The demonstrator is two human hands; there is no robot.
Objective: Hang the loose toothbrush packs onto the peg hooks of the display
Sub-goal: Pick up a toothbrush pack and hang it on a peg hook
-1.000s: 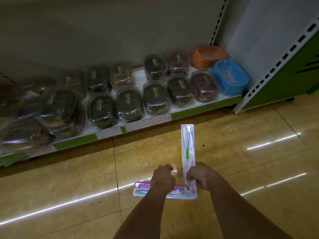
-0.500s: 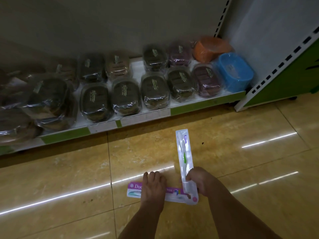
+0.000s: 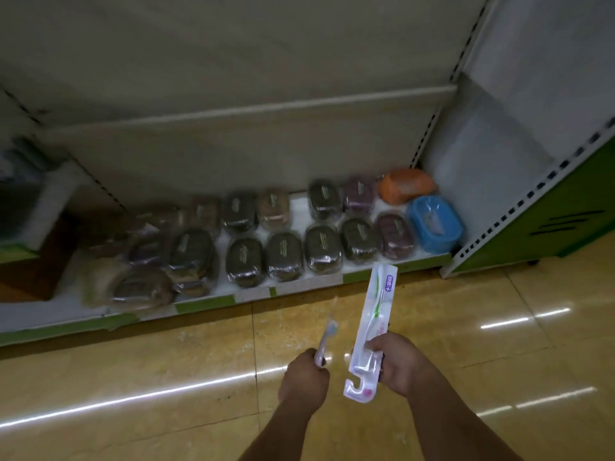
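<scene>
- Nothing is hung yet: both toothbrush packs are in the hands, above the floor [image 3: 166, 377].
- The right hand [image 3: 397, 366] grips a white pack [image 3: 369, 331] near its hook cut-out.
- The left hand [image 3: 304, 377] is closed around a pink pack [image 3: 326, 341], seen edge-on and blurred.
- No peg hooks are in view; the bottom shelf [image 3: 256, 296] carries only wrapped boxes [image 3: 284, 256].

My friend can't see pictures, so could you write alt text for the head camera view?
Two bare hands each hold a toothbrush pack above a glossy tan floor: the right hand a white pack with a green brush, the left hand a pinkish pack. Behind, a low shelf holds plastic-wrapped oval boxes.
</scene>
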